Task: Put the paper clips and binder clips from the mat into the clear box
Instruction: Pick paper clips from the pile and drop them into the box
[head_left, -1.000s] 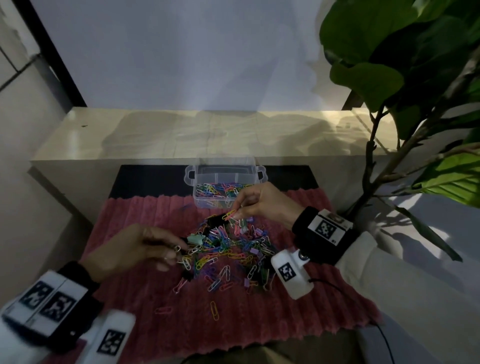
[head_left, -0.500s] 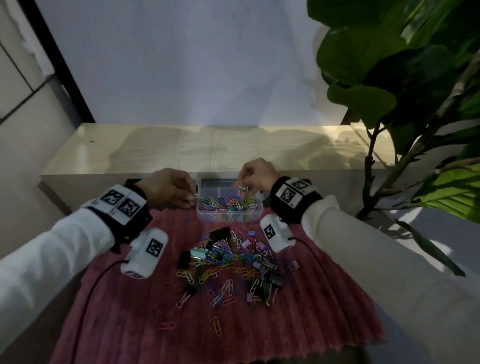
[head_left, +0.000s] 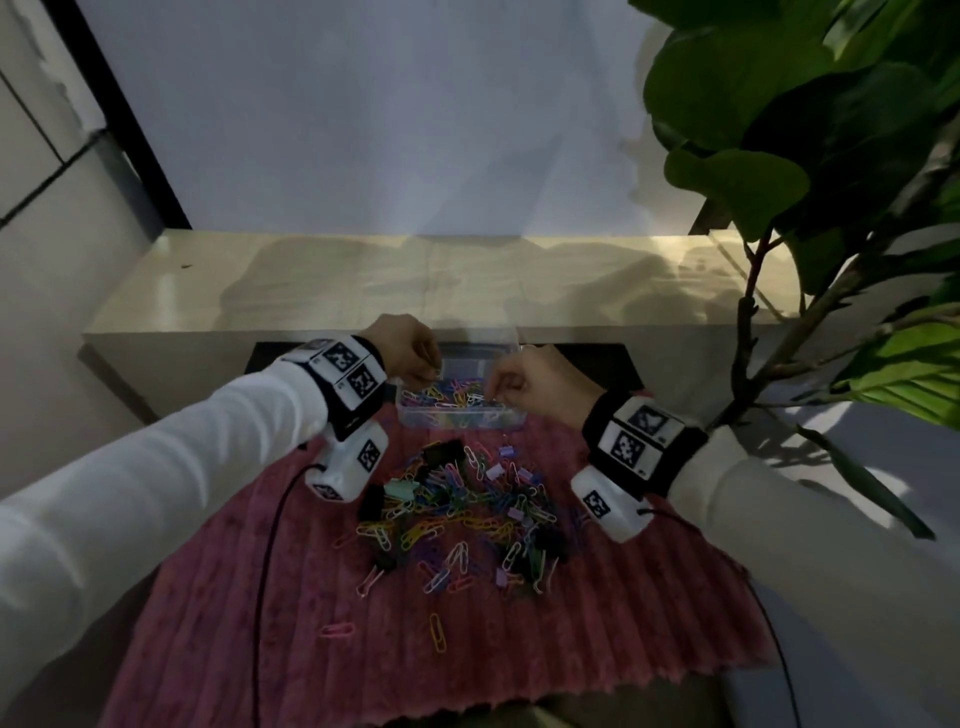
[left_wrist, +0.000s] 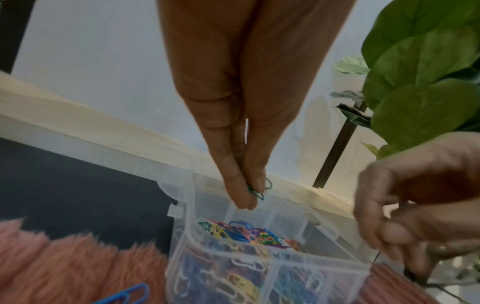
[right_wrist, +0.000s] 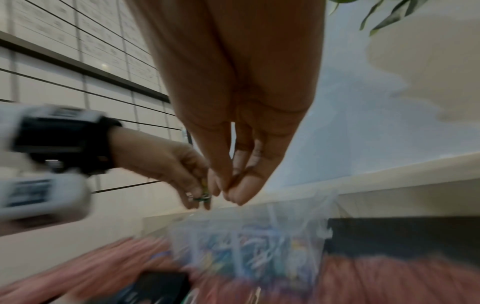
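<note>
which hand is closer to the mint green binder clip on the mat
Left. The left hand is over the clear box's left end, roughly behind the mint binder clip; the right hand is over the box's right end, farther off.

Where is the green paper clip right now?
In the left wrist view, the green clip is pinched in the left hand, just above the clear box's back left corner.

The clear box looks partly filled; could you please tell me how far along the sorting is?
Partly done. The clear box already holds a layer of coloured paper clips. In hand: the left hand pinches a green paper clip above the box; the right hand is also over it, contents unclear. Left: a large pile of clips and several binder clips remain on the mat.
</note>
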